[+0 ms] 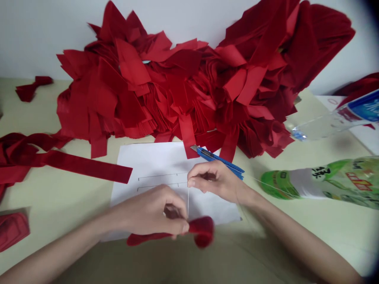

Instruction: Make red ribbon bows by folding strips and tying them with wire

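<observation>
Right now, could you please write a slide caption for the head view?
Left hand grips rolled red fabric; right hand holds white thread.

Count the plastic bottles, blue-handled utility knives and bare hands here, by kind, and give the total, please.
Plastic bottles: 2 (clear plastic bottle, green-labelled plastic bottle)
Blue-handled utility knife: 1
Bare hands: 2 (left hand, right hand)
Total: 5

A red fabric strip [201,232] bunches into a tight fold on taut white thread [188,201].

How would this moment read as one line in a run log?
Left hand: gathered red fabric | Right hand: white thread | Nearby: blue utility knife, white paper
</observation>
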Action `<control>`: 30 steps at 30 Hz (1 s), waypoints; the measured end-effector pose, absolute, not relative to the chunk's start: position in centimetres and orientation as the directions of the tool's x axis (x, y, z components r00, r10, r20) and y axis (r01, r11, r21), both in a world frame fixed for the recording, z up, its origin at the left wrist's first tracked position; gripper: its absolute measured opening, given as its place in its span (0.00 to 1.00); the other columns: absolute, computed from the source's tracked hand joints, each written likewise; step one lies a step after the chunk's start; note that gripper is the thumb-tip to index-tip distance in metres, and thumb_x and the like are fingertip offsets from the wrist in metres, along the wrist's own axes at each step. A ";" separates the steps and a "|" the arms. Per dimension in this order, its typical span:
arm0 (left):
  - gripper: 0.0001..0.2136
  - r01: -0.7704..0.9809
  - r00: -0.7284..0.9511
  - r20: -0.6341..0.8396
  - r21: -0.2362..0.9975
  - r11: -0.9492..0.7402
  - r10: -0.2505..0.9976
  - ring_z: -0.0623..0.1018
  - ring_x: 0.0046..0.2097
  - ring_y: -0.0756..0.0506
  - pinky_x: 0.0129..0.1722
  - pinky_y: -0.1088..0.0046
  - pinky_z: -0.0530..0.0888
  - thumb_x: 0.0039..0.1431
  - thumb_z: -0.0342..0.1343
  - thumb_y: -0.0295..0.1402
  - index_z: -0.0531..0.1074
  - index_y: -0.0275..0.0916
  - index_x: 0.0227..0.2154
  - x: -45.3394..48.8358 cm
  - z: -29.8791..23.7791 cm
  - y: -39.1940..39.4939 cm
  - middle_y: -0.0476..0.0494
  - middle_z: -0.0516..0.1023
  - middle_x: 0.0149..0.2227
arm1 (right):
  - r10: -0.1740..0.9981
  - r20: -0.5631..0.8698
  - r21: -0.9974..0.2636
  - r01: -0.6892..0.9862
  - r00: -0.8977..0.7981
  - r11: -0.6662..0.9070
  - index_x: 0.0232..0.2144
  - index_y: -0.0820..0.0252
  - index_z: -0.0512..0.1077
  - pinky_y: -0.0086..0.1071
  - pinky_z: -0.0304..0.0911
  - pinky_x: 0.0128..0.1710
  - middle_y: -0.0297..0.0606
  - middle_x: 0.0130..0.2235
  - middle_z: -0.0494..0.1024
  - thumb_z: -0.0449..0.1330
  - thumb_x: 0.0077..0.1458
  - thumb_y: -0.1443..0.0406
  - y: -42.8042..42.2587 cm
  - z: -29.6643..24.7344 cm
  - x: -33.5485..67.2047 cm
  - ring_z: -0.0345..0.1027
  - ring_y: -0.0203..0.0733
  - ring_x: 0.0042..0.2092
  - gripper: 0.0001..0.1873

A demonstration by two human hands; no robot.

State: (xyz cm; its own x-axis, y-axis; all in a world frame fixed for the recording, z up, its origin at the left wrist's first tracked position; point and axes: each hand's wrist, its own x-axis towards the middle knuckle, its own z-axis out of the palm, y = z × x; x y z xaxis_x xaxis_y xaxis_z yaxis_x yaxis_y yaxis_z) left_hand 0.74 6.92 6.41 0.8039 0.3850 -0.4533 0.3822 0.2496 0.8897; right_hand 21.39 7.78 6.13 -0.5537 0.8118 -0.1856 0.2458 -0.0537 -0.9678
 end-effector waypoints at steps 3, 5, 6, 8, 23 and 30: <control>0.07 0.445 0.543 -0.428 0.876 0.185 0.722 0.72 0.27 0.49 0.30 0.73 0.67 0.51 0.53 0.28 0.72 0.36 0.21 1.2 5.6 7.3 0.49 0.74 0.23 | 0.854 -0.111 -0.944 0.322 -0.508 0.069 0.26 0.63 0.71 0.24 0.48 0.20 0.28 0.21 0.61 0.56 0.55 0.65 6.6 7.1 20.9 0.49 0.27 0.22 0.08; 0.07 0.324 0.414 -0.428 0.894 0.310 0.803 0.73 0.29 0.50 0.32 0.74 0.68 0.52 0.55 0.32 0.73 0.36 0.22 1.1 5.2 8.3 0.49 0.75 0.24 | 0.871 -0.089 -0.936 0.340 -0.484 0.094 0.26 0.63 0.70 0.24 0.48 0.20 0.28 0.21 0.61 0.56 0.55 0.66 6.2 7.4 20.7 0.48 0.27 0.22 0.07; 0.08 0.223 0.391 -0.436 0.899 0.376 0.811 0.73 0.29 0.50 0.33 0.74 0.69 0.53 0.55 0.34 0.73 0.37 0.23 0.9 5.1 8.8 0.49 0.75 0.24 | 0.876 -0.094 -0.938 0.337 -0.473 0.082 0.26 0.63 0.70 0.24 0.48 0.20 0.28 0.21 0.61 0.56 0.55 0.67 6.2 7.3 20.7 0.49 0.27 0.22 0.07; 0.09 0.020 0.446 -0.418 0.889 0.458 0.792 0.72 0.27 0.52 0.33 0.75 0.69 0.54 0.55 0.35 0.74 0.37 0.23 0.4 5.1 9.4 0.50 0.75 0.24 | 0.876 -0.134 -0.951 0.310 -0.463 0.019 0.25 0.63 0.70 0.24 0.49 0.20 0.28 0.21 0.61 0.56 0.54 0.67 6.6 6.9 20.7 0.50 0.27 0.23 0.07; 0.09 0.123 0.458 -0.349 0.936 0.331 0.818 0.72 0.29 0.50 0.34 0.72 0.69 0.55 0.53 0.34 0.72 0.37 0.23 0.6 5.5 8.6 0.49 0.73 0.23 | 0.899 -0.153 -0.936 0.351 -0.410 0.001 0.26 0.64 0.72 0.25 0.49 0.20 0.31 0.22 0.66 0.55 0.53 0.66 6.3 6.3 20.4 0.51 0.28 0.22 0.09; 0.06 0.337 0.814 -0.377 0.926 0.171 0.441 0.71 0.27 0.50 0.28 0.74 0.66 0.51 0.54 0.30 0.72 0.37 0.22 0.5 6.2 7.2 0.49 0.73 0.22 | 0.864 -0.118 -0.957 0.290 -0.490 0.033 0.27 0.64 0.72 0.25 0.56 0.24 0.33 0.24 0.71 0.55 0.52 0.68 6.6 6.5 20.6 0.59 0.30 0.25 0.07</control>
State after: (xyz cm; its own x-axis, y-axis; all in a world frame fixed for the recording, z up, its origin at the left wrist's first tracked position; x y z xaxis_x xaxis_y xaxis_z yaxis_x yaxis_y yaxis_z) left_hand 0.47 7.17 6.17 0.8145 0.4407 -0.3774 0.3367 0.1709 0.9260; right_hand 20.58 6.57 6.50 -0.4899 0.8637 -0.1182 0.2896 0.0334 -0.9566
